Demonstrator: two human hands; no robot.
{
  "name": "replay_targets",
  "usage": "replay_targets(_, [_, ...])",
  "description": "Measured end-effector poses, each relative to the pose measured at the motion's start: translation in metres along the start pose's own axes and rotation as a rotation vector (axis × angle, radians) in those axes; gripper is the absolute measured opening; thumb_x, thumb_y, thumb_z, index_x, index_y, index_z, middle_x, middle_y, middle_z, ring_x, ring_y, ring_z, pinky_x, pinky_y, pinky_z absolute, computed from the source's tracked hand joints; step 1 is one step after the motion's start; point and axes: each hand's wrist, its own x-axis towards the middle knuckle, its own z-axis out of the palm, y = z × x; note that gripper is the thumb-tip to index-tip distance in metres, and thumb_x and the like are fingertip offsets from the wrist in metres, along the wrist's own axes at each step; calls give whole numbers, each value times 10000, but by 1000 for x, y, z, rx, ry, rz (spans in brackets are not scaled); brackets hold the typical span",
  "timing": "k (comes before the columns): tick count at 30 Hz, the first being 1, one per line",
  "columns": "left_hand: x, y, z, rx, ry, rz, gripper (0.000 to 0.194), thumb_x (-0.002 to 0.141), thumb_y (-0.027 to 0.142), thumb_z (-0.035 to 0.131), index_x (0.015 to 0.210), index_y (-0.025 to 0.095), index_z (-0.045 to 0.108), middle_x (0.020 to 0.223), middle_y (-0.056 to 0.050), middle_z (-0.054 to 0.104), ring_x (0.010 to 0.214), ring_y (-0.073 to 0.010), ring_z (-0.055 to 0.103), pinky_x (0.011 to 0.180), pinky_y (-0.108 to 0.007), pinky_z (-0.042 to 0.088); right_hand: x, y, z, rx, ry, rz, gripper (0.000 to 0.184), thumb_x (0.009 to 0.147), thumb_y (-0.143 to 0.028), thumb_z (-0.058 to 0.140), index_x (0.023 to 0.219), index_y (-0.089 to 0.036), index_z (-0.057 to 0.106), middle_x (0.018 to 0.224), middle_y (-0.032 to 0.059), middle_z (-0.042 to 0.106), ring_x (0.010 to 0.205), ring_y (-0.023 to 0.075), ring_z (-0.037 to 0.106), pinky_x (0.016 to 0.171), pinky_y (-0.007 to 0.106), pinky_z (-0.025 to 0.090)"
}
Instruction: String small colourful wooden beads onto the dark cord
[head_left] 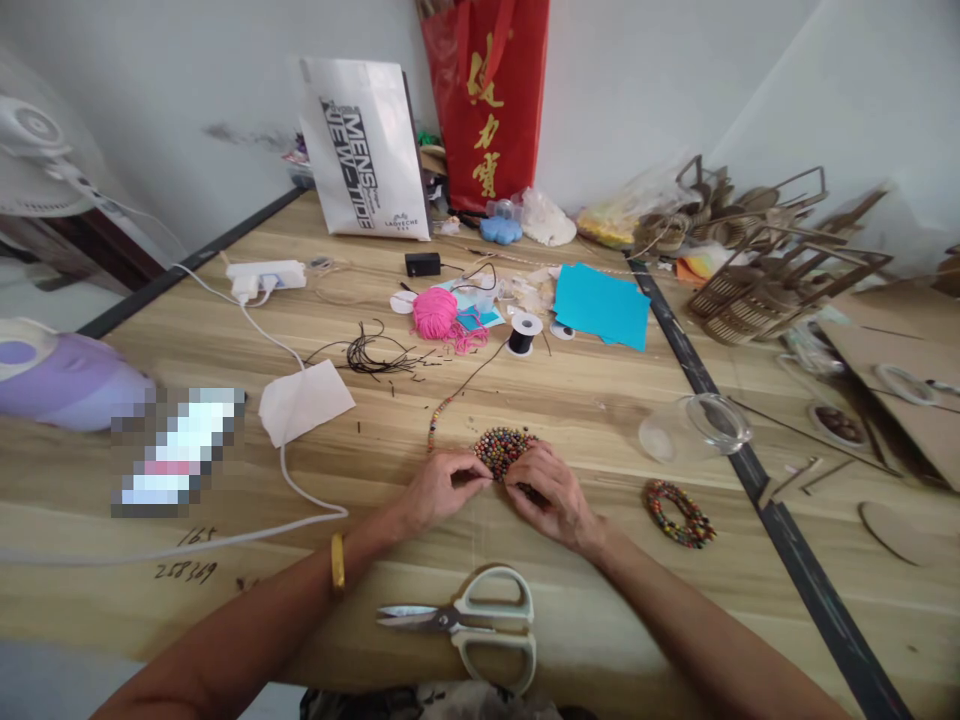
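A pile of small multicoloured beads [501,450] lies on the wooden table between my hands. At its left edge my left hand [442,487] is closed, thumb and forefinger pinching what looks like the tip of a thin cord. Strung beads [433,425] on that cord come out behind the same hand, and the black cord [480,372] runs back to a white-rimmed spool [523,334]. My right hand [549,493] rests over the pile's right side with curled fingers pressed together. Whatever it pinches is too small or hidden to make out.
White-handled scissors [491,620] lie partly open before me. A finished bead loop [679,514] and a clear jar [697,428] are at right. Left stand a blurred phone [180,445] and a white cable [289,470]. Pink yarn [435,313] and blue sheets [602,305] lie behind.
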Motion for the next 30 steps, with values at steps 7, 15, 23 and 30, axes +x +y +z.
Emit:
replay_targets(7, [-2, -4, 4, 59, 18, 81, 66, 756, 110, 638, 768, 133, 698, 753, -50, 707, 707, -151, 628, 700, -255, 484, 3, -1, 0, 78, 33, 7, 97, 848, -134, 570, 921, -194, 590, 800, 54, 660, 784, 176, 602, 784, 361, 475])
replay_targets(15, [-3, -7, 7, 87, 5, 105, 66, 770, 127, 633, 770, 137, 698, 742, -50, 699, 709, -153, 627, 703, -265, 492, 4, -6, 0, 108, 7, 1, 100, 854, -128, 561, 925, -188, 598, 805, 61, 666, 803, 184, 601, 770, 360, 486])
replay_targets(23, [-3, -8, 7, 101, 7, 128, 66, 766, 120, 634, 753, 138, 696, 714, -42, 689, 680, -142, 617, 672, -250, 479, 3, -6, 1, 117, 7, -9, 133, 838, -106, 573, 945, -182, 596, 815, 63, 665, 814, 186, 591, 770, 366, 482])
replay_targets(30, [-3, -6, 8, 113, 3, 147, 70, 766, 120, 630, 735, 144, 688, 695, -35, 683, 663, -139, 607, 657, -249, 470, 3, -6, 1, 117, -6, 1, 114, 845, -117, 568, 934, -182, 598, 808, 58, 659, 806, 179, 587, 764, 357, 479])
